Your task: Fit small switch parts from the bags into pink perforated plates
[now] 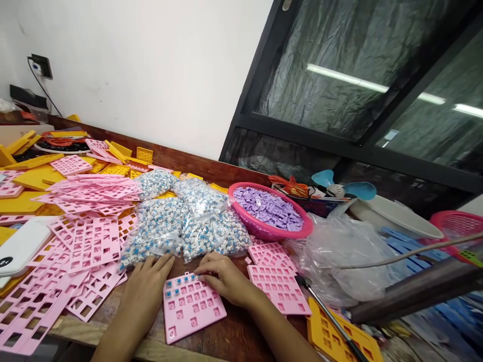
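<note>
A pink keyboard plate (194, 317) lies near the table's front edge. Blue-and-white key switches (177, 282) sit in its upper left openings, and its other square openings show no switch. My right hand (222, 276) is over the plate's top edge, thumb and forefinger pinched on a small key switch at the top row. Just left of the plate, my left hand (150, 279) rests with fingers stretched out, their tips at the lower edge of a clear bag of switches (153, 229). A second bag of switches (213, 229) lies beyond my right hand.
Pink plates (94, 241) pile up on the left, with yellow pieces (33, 178) behind. A pink basket (307, 226) holds purple pieces. To the right are more pink plates (279, 289), a brush (332, 317), a yellow plate (320, 327) and clear plastic bags (347, 251).
</note>
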The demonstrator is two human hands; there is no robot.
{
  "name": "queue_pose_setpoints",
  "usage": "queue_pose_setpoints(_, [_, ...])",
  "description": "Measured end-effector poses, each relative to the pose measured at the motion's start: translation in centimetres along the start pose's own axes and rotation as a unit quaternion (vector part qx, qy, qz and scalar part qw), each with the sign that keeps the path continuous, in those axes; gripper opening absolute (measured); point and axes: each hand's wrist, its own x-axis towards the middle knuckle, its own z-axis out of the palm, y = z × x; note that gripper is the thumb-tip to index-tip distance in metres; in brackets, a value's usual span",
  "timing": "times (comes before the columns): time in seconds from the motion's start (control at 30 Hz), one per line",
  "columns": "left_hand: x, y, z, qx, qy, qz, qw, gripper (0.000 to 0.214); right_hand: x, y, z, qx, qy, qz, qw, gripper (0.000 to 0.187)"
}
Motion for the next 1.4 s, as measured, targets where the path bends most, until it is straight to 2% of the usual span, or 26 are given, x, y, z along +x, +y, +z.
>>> queue_pose_setpoints(0.23, [0.2, -0.2, -0.3, -0.077, 0.000, 0.007, 0.997, 0.044, -0.3, -1.1, 0.2, -0.154, -0.001, -0.007, 0.988, 0.021])
queue_pose_setpoints(0.43, [0.0, -0.7, -0.3, -0.094, 0.037, -0.039, 0.994, 0.039, -0.6, -1.7, 0.1, -0.253, -0.036, -0.001, 0.967, 0.019])
queue_pose_setpoints(0.57, [-0.1, -0.3, -0.7, -0.085, 0.011, -0.050, 0.995, 0.036, -0.6, -1.4, 0.2, -0.238, -0.032, 0.000, 0.971, 0.019])
queue_pose_setpoints(0.77, [-0.1, 0.1, -1.6, -0.104, 0.007, -0.056, 0.993, 0.023, -0.6, -0.9, 0.5, -0.131, -0.022, 0.020, 0.991, 0.022])
queue_pose_setpoints(0.9, [-0.1, -0.1, -1.3, -0.106, 0.008, -0.057, 0.993, 0.026, -0.6, -1.1, -0.2, -0.089, -0.025, 0.030, 0.995, 0.020])
queue_pose_setpoints(1.03, [0.0, -0.3, -0.7, -0.095, 0.012, -0.019, 0.995, 0.031, 1.0, -1.9, -0.5, -0.043, 0.009, 0.017, 0.999, 0.022])
queue_pose_setpoints(1.13, [-0.2, -0.6, -0.6, -0.096, 0.014, -0.021, 0.995, 0.027, 3.4, -2.5, 0.6, -0.087, 0.004, -0.013, 0.996, 0.023])
queue_pose_setpoints(1.27, [-0.9, -1.1, -1.2, -0.158, 0.079, -0.042, 0.983, 0.025, 6.4, -2.6, 2.7, -0.181, -0.048, -0.017, 0.982, 0.025])
queue_pose_setpoints(1.33, [-1.5, -0.9, -1.5, -0.212, 0.102, -0.034, 0.971, 0.021, 7.0, -2.5, 3.0, -0.173, -0.051, -0.012, 0.984, 0.022])
queue_pose_setpoints(1.4, [-2.2, -0.1, -1.5, -0.249, 0.097, -0.008, 0.964, 0.019, 6.7, -2.1, 2.8, -0.136, -0.028, -0.011, 0.990, 0.025])
